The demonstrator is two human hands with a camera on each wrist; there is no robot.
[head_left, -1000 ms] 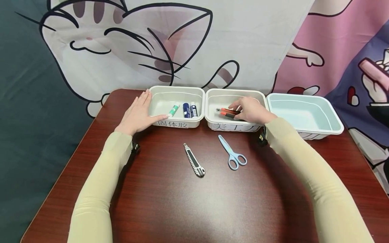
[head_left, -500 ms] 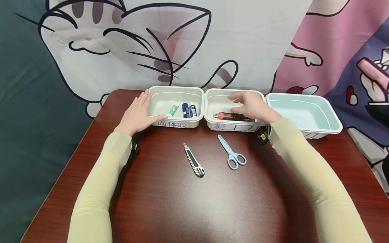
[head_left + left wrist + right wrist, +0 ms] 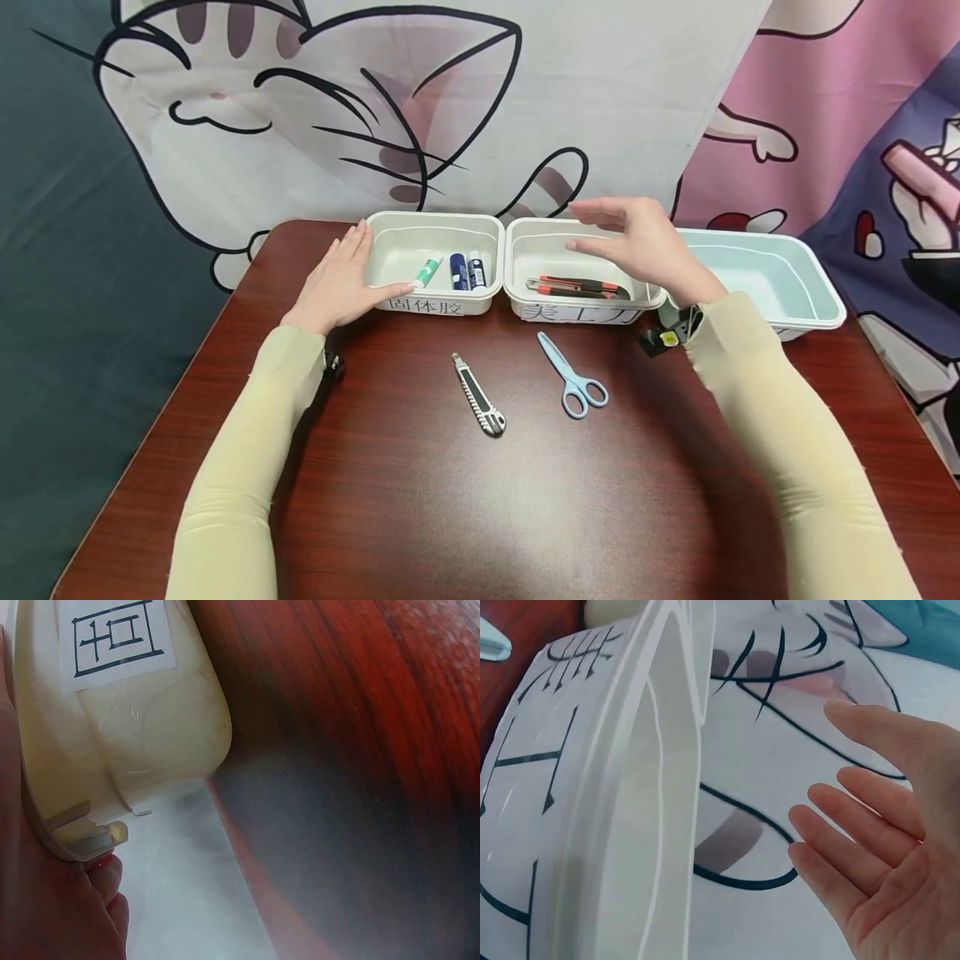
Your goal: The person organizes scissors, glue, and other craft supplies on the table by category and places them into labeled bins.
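Note:
My left hand (image 3: 333, 279) rests with straight fingers along the left rim of the left white bin (image 3: 435, 219), which holds a green-and-white glue stick (image 3: 428, 272) and two blue ones (image 3: 459, 272). Over the middle white bin (image 3: 525, 233) my right hand (image 3: 637, 237) hovers, thumb and fingers spread apart with nothing between them. Two orange-and-black utility knives (image 3: 577, 287) lie inside that bin near its front wall. In the right wrist view the empty-fingered right hand (image 3: 900, 847) is beside and above the bin's rim.
A white-and-black utility knife (image 3: 480, 396) and light blue scissors (image 3: 573, 379) lie on the brown table (image 3: 450, 517) in front of the bins. A pale blue bin (image 3: 757, 275) stands at the right, partly behind the right hand. Behind everything hangs a cat-print cloth (image 3: 600, 92).
My right hand has let go of an orange-and-black utility knife in the middle bin, then risen and moved right with its fingers spread. The left hand stays put.

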